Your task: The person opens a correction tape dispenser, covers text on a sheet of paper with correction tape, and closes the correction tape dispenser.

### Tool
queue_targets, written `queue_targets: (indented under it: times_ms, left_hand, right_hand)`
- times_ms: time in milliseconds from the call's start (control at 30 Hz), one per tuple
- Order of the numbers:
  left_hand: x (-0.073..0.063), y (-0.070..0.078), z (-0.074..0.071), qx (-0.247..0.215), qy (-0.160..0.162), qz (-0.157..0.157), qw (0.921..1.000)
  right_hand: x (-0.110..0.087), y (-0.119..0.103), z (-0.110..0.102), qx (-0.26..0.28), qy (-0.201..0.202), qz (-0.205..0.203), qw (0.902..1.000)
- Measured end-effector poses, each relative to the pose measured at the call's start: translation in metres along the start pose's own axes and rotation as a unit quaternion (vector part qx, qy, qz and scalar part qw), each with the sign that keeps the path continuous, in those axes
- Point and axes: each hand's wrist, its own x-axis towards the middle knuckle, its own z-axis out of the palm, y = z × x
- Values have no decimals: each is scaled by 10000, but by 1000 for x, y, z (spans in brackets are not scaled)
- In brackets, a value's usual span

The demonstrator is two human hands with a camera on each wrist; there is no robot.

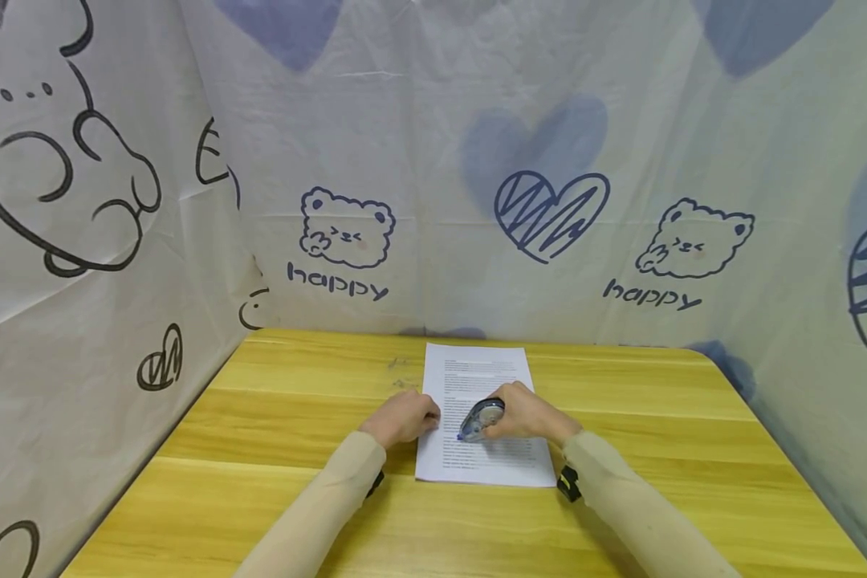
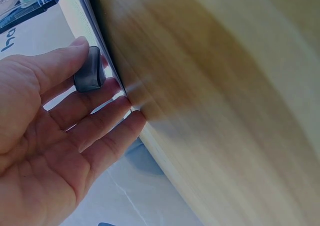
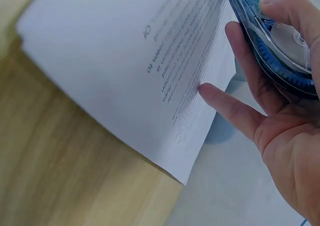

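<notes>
A clear and blue correction tape dispenser point(image 1: 481, 417) is gripped in my right hand point(image 1: 526, 411). Its tip meets a printed sheet of paper point(image 1: 477, 472), partway down the lines of text. In the right wrist view, thumb and fingers wrap the dispenser point(image 3: 277, 40), while one outstretched fingertip touches the page point(image 3: 120, 85). My left hand point(image 1: 403, 417) rests at the sheet's left edge. Between its thumb and forefinger it pinches a small dark cap point(image 2: 90, 73), and its other fingertips touch the tabletop beside the paper.
The paper lies on a yellow wood-grain table point(image 1: 274, 449), near its middle. Pale cloth point(image 1: 433, 160) with hearts, bears and lettering hangs behind the table and along both sides. Dark wrist bands point(image 1: 569, 483) show at the sleeves.
</notes>
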Motion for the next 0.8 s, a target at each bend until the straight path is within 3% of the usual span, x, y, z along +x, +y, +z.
queue_targets:
  times_ms: [433,800]
  left_hand:
    - [2,1,-1,-13,-98,-150,9998]
    - [0,1,-1,-28,-70,-46,10000]
  right_hand:
    - [0,4,-1,51,0,27,10000]
    - [-6,8,-3,270,-17,-131,9995]
